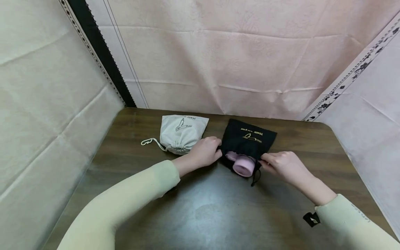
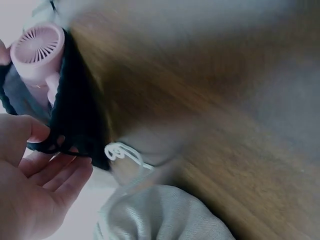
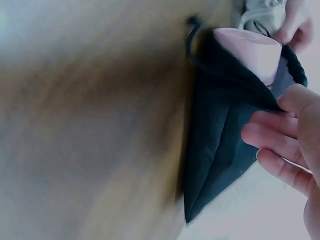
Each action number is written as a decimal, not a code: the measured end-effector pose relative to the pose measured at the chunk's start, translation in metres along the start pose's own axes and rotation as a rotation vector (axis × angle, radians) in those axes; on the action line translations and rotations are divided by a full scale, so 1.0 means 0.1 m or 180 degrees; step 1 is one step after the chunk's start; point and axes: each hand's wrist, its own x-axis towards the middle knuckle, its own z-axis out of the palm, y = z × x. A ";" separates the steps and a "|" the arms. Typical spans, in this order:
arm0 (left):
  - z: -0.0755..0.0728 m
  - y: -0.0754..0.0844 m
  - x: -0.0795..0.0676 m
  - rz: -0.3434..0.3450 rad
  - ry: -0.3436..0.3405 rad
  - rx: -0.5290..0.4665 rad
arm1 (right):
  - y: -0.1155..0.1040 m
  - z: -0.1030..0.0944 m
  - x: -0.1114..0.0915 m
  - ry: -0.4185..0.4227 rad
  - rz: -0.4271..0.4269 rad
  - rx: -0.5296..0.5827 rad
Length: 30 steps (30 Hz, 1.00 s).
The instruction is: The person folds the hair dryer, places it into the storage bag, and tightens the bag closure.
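A black drawstring bag point(image 1: 250, 135) printed "Hair dryer" in gold lies on the table, its mouth toward me. A pink hair dryer point(image 1: 243, 166) sits partly inside, its round vented end poking out of the mouth. At the mouth's left edge, my left hand point(image 1: 204, 151) pinches the fabric between thumb and fingers; the left wrist view shows the hair dryer point(image 2: 37, 50) between the bag's sides. My right hand point(image 1: 285, 166) pinches the right edge, thumb on the rim in the right wrist view. A black cord hangs from the bag's right side.
Left of the black bag lies a white drawstring bag point(image 1: 182, 133) with a printed hair dryer, gathered shut, its white cord point(image 1: 153, 141) trailing left. The brown wooden table point(image 1: 206, 211) is bordered by pale cloth at the back and sides.
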 end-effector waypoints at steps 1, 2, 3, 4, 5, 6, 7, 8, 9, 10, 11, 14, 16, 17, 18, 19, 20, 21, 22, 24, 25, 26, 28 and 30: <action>-0.02 0.01 -0.02 -0.0011 0.0000 -0.0060 | 0.03 -0.03 0.01 0.0033 0.0007 -0.0020; -0.03 0.03 -0.04 -0.0030 0.0009 -0.0124 | 0.06 -0.06 0.02 0.0068 0.0012 -0.0053; -0.05 0.04 -0.06 -0.0051 0.0031 -0.0189 | 0.09 -0.08 0.03 0.0102 0.0017 -0.0078; -0.06 0.06 -0.08 -0.0082 0.0057 -0.0255 | 0.12 -0.10 0.05 0.0135 0.0026 -0.0103; -0.08 0.07 -0.10 -0.0109 0.0091 -0.0306 | 0.15 -0.11 0.06 0.0163 0.0037 -0.0129; -0.08 0.08 -0.11 -0.0130 0.0138 -0.0350 | 0.18 -0.12 0.07 0.0179 0.0050 -0.0153; -0.09 0.08 -0.13 -0.0153 0.0161 -0.0385 | 0.20 -0.12 0.07 0.0184 0.0067 -0.0162; -0.09 0.09 -0.14 -0.0177 0.0180 -0.0412 | 0.22 -0.11 0.07 0.0178 0.0080 -0.0171; -0.08 0.09 -0.15 -0.0196 0.0183 -0.0425 | 0.24 -0.11 0.07 0.0166 0.0087 -0.0161; -0.08 0.10 -0.17 -0.0208 0.0180 -0.0426 | 0.26 -0.08 0.06 0.0162 0.0092 -0.0147; -0.06 0.11 -0.18 -0.0200 0.0173 -0.0410 | 0.27 -0.06 0.04 0.0150 0.0091 -0.0125; -0.01 0.14 -0.22 -0.0181 0.0121 -0.0301 | 0.29 0.01 -0.02 0.0103 0.0100 -0.0054; 0.04 0.16 -0.24 -0.0141 0.0098 -0.0176 | 0.30 0.04 -0.05 0.0082 0.0146 -0.0021; 0.07 0.17 -0.24 -0.0112 0.0087 -0.0113 | 0.30 0.04 -0.07 0.0054 0.0188 -0.0012; 0.09 0.19 -0.25 -0.0094 0.0080 -0.0044 | 0.29 0.04 -0.08 0.0019 0.0249 0.0003; 0.11 0.20 -0.26 -0.0074 0.0079 0.0018 | 0.28 0.04 -0.09 -0.0037 0.0326 0.0014; 0.12 0.21 -0.26 -0.0049 0.0082 0.0076 | 0.27 0.03 -0.10 -0.0103 0.0404 0.0028; 0.14 0.22 -0.27 -0.0027 0.0081 0.0121 | 0.25 0.03 -0.12 -0.0194 0.0514 0.0069; 0.14 0.22 -0.28 -0.0005 0.0083 0.0164 | 0.23 0.01 -0.14 -0.0306 0.0644 0.0130; 0.16 0.21 -0.29 0.0030 0.0081 0.0239 | 0.18 -0.02 -0.18 -0.0572 0.0951 0.0281; 0.17 0.20 -0.30 0.0042 0.0078 0.0269 | 0.16 -0.04 -0.21 -0.0720 0.1117 0.0365; 0.18 0.19 -0.30 0.0054 0.0073 0.0299 | 0.14 -0.06 -0.24 -0.0856 0.1270 0.0444; 0.18 0.17 -0.31 0.0061 0.0068 0.0334 | 0.11 -0.08 -0.30 -0.1086 0.1533 0.0566; 0.19 0.15 -0.32 0.0060 0.0060 0.0350 | 0.09 -0.07 -0.36 -0.1224 0.1651 0.0603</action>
